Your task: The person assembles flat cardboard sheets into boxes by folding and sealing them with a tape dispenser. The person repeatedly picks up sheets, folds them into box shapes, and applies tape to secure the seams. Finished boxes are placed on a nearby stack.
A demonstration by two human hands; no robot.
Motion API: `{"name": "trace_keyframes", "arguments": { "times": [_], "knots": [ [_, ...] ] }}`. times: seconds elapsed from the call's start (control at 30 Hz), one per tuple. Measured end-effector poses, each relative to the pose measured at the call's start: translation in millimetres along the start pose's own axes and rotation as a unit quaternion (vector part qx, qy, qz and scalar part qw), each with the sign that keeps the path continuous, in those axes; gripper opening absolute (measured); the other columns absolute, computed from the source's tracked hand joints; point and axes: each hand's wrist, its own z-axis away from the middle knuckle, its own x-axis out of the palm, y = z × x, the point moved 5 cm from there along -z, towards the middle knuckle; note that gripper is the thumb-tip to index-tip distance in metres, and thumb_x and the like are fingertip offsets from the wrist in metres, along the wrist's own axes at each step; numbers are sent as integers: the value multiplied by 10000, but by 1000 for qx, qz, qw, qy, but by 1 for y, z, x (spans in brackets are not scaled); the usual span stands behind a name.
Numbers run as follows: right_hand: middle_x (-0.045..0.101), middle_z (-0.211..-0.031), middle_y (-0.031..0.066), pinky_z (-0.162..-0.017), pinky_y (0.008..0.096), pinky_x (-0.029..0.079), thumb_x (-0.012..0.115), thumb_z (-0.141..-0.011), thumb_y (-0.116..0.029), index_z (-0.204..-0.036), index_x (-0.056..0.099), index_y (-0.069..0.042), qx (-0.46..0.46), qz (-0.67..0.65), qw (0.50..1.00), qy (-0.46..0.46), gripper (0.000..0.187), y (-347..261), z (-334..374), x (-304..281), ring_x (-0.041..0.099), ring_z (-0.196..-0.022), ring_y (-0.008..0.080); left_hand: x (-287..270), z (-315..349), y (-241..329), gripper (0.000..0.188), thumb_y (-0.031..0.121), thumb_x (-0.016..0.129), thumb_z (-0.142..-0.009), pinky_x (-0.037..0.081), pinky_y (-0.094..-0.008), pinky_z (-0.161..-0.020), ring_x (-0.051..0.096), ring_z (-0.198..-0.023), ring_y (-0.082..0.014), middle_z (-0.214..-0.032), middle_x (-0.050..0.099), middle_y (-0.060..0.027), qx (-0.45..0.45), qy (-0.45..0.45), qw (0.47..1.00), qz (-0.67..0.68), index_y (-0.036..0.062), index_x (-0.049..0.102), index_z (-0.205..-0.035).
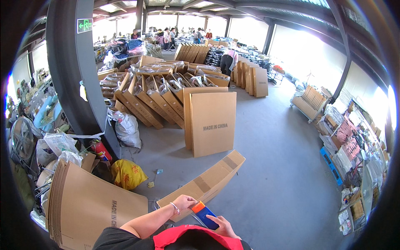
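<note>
Low in the head view, my right hand (223, 225) is closed round the blue end of a flat, blue block with an orange end (206, 214). My left hand (183, 203), with a silvery bangle at the wrist, has its fingers pinched together at the orange end. Whether they hold anything small there cannot be made out. Just beyond my hands lies a long, closed carton (208, 178), slanting away to the right, with brown tape bands across its upper side.
Flat cartons (98, 196) lean in a stack at the near left. A yellow bag (128, 174) and a fire extinguisher (101, 150) sit by the dark pillar (75, 66). Upright cartons (213, 125) stand ahead, filled open ones (154, 96) behind. A blue pallet (331, 166) lies right; people work farther back.
</note>
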Motion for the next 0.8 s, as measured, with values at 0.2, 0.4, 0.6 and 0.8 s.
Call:
{"name": "trace_keyframes", "arguments": {
  "times": [0.2, 0.4, 0.6, 0.8],
  "knots": [
    [671, -1026, 184, -837, 423, 588, 871, -809, -286, -1385, 665, -263, 1, 2, 1000, 2, 613, -1, 1, 0, 704, -922, 359, 2, 12, 11, 164, 145, 676, -1009, 533, -237, -666, 659, -733, -67, -908, 763, -4, -6, 13, 1000, 14, 53, 791, -1081],
    [668, -1019, 176, -838, 417, 585, 870, -809, -282, -1392, 662, -261, -2, 2, 1000, -1, 620, 2, 1, 3, 701, -925, 354, -1, 7, 1, 159, 161, 683, -1011, 519, -234, -651, 649, -720, -63, -871, 754, 2, -9, 12, 1000, 16, 60, 793, -1066],
    [664, -1014, 177, -828, 430, 582, 880, -792, -282, -1389, 663, -255, 1, 4, 1000, -5, 636, -2, -1, -1, 688, -915, 359, 1, 14, 14, 162, 172, 703, -1002, 518, -242, -655, 655, -726, -66, -853, 752, 4, -16, 20, 999, 18, 56, 797, -1064],
    [684, -1088, 195, -831, 451, 569, 895, -763, -231, -1363, 676, -192, -81, 22, 996, 21, 640, 10, -13, 12, 672, -928, 383, -10, 7, -1, 102, 46, 679, -971, 596, -336, -797, 706, -850, -137, -956, 774, -50, 37, 72, 997, 16, 43, 772, -1014]
  ]
}}
